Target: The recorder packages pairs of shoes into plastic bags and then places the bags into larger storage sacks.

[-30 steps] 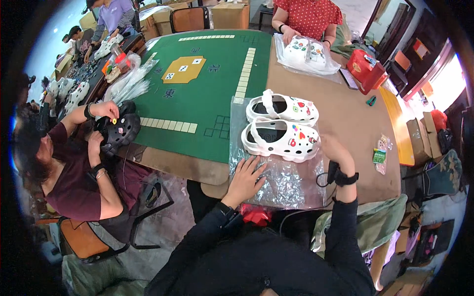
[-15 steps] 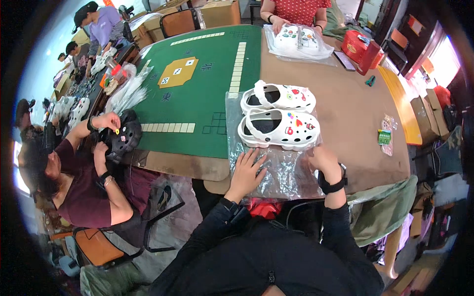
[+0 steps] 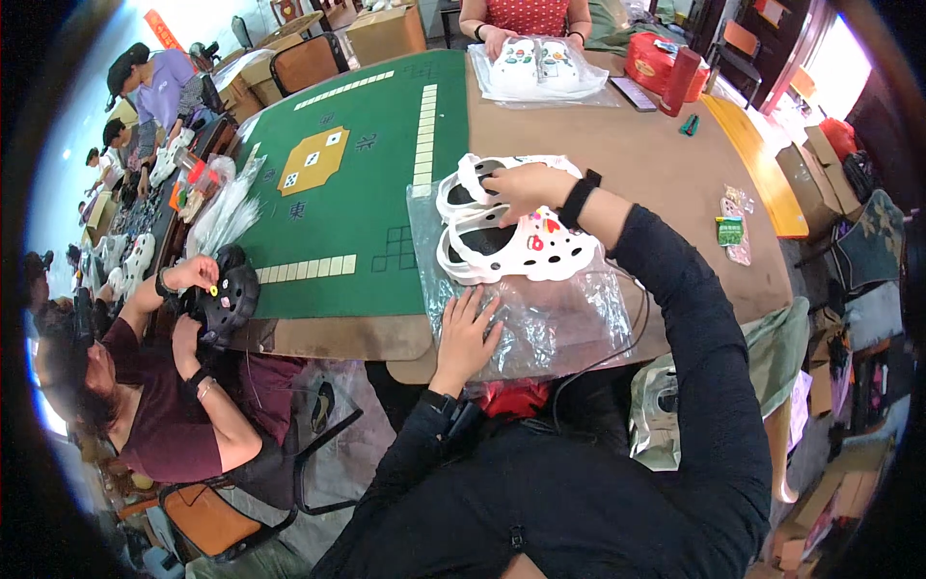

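Note:
A pair of white clogs [image 3: 569, 259] with colourful charms lies side by side on a clear plastic bag [image 3: 542, 328] in front of me. My right hand [image 3: 532, 190] reaches over them from the right. Its fingers bend into the far clog's opening and its thumb is by the near clog's opening, closed about their adjoining sides; the hand covers much of the far clog's upper. My left hand [image 3: 467, 333] rests flat on the bag's left part with fingers spread, the fingertips close to the near clog's sole. It holds nothing.
A green mat [image 3: 386, 207] with game markings covers the table's left. At left, a co-worker handles a black clog [image 3: 231, 297]. Across, another person's hands are at bagged white clogs [image 3: 540, 68]. A phone [image 3: 633, 94], red cylinder [image 3: 680, 82] and small packet [image 3: 730, 232] lie right.
My right hand has moved from the near clog's lower right corner up and left onto the pair. My left hand stays flat on the bag. The whole view has shifted slightly.

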Tool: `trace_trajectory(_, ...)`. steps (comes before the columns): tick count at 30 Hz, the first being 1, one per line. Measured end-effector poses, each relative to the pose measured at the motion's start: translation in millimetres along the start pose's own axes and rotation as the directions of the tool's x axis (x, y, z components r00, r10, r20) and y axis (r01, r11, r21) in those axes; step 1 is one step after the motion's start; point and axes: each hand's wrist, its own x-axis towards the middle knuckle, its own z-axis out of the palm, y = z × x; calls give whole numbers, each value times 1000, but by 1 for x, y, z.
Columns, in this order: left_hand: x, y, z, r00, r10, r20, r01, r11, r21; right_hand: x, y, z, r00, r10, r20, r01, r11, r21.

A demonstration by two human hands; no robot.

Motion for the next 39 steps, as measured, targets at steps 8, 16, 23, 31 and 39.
trace_trajectory(8,1,1,4,999,11,-35,-11,1000,1,27,1,18,997,83,4,-81,984,-157)
trace_trajectory(16,0,3,2,999,18,-45,-17,1000,9,-3,15,7,935,-265,-235,166,914,-371)
trace_trajectory(23,0,-1,4,998,21,-54,-19,999,41,-35,26,17,813,-575,-85,399,658,-638)
trace_trajectory(31,-4,-3,3,999,0,-51,2,999,42,-55,-7,32,911,-341,-234,256,909,-328)
trace_trajectory(39,-7,1,1,999,1,-50,0,1000,22,-87,-47,28,902,291,-318,-242,953,185)
